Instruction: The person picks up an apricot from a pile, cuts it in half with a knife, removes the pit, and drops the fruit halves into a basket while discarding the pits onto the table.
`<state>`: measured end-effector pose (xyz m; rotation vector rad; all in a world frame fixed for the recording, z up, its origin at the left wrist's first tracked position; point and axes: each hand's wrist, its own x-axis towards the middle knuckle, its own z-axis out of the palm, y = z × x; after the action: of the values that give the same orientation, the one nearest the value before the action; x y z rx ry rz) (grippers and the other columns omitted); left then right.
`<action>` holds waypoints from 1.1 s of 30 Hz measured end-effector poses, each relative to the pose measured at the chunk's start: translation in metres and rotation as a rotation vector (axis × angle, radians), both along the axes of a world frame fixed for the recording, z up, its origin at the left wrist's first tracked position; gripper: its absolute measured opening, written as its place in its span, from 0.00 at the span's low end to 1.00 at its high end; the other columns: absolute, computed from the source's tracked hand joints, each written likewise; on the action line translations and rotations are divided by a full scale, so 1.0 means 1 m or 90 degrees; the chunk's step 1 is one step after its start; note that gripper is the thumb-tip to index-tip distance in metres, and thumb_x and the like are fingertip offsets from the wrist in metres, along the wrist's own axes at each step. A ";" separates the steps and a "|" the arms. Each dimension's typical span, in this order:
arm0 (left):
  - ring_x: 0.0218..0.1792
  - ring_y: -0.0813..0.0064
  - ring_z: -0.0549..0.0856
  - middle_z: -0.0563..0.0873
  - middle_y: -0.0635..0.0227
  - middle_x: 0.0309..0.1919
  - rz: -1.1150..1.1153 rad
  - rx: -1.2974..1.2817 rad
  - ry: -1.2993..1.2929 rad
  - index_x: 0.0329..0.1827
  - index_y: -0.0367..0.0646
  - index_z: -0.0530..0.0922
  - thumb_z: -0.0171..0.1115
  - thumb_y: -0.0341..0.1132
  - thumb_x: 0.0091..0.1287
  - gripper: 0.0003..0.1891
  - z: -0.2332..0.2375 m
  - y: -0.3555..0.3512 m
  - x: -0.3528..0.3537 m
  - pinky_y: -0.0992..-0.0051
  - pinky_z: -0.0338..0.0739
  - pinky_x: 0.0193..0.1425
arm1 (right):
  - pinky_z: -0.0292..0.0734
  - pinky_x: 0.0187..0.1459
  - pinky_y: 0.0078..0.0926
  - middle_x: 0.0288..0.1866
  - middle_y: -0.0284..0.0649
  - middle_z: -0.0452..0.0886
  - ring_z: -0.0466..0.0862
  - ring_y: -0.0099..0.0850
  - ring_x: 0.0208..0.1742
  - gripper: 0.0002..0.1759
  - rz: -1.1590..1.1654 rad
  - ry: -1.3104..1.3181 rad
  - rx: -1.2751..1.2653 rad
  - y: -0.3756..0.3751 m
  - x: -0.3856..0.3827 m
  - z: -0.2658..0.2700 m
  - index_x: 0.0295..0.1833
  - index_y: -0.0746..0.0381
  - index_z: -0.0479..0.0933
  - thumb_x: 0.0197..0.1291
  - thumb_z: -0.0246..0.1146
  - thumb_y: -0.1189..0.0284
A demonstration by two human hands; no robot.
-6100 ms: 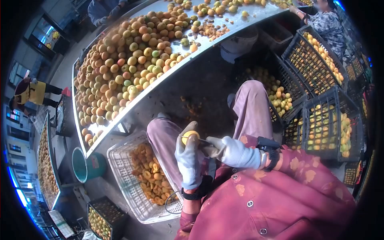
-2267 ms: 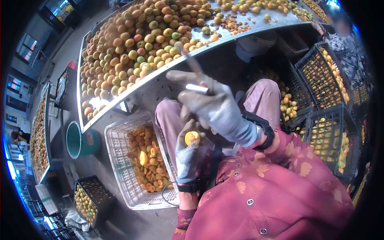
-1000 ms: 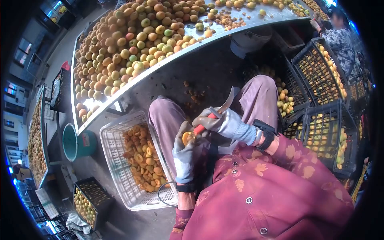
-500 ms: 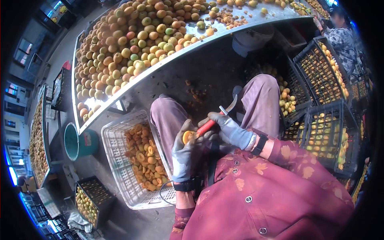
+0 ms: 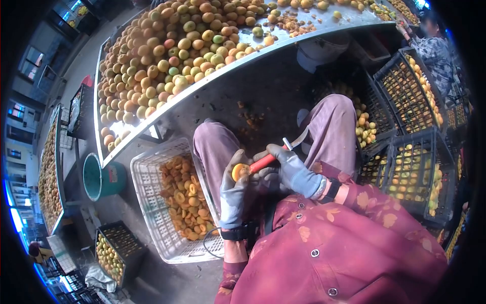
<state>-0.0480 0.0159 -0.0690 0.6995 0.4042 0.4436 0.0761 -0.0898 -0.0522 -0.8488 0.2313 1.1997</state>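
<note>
Left hand (image 5: 234, 195): gloved fingers cupped round the apricot (image 5: 239, 171) over the lap, cut face up, I guess so it's easy to get at.
Right hand (image 5: 291, 169): fingers clenched on the knife (image 5: 276, 154), red handle at the fruit, blade toward 2 o'clock, clear of the gloves.
White basket (image 5: 152, 167): 9 o'clock of the hands, full of halves, handy drop.
Table (image 5: 202, 83): 12 o'clock, whole fruit piled.

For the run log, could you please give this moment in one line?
left hand: holds apricot | right hand: grips knife | crate: cut halves
</note>
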 end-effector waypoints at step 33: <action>0.35 0.78 0.84 0.85 0.63 0.41 -0.024 0.117 0.142 0.63 0.34 0.72 0.66 0.40 0.68 0.25 0.003 0.004 -0.014 0.80 0.81 0.40 | 0.75 0.25 0.17 0.28 0.42 0.84 0.78 0.20 0.19 0.27 -0.089 -0.141 -0.106 0.008 0.052 0.025 0.45 0.69 0.81 0.69 0.56 0.52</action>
<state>-0.0622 0.0196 -0.0657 0.9385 0.5646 0.3714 0.1278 -0.0822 -0.0274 -1.0842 0.2085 0.9565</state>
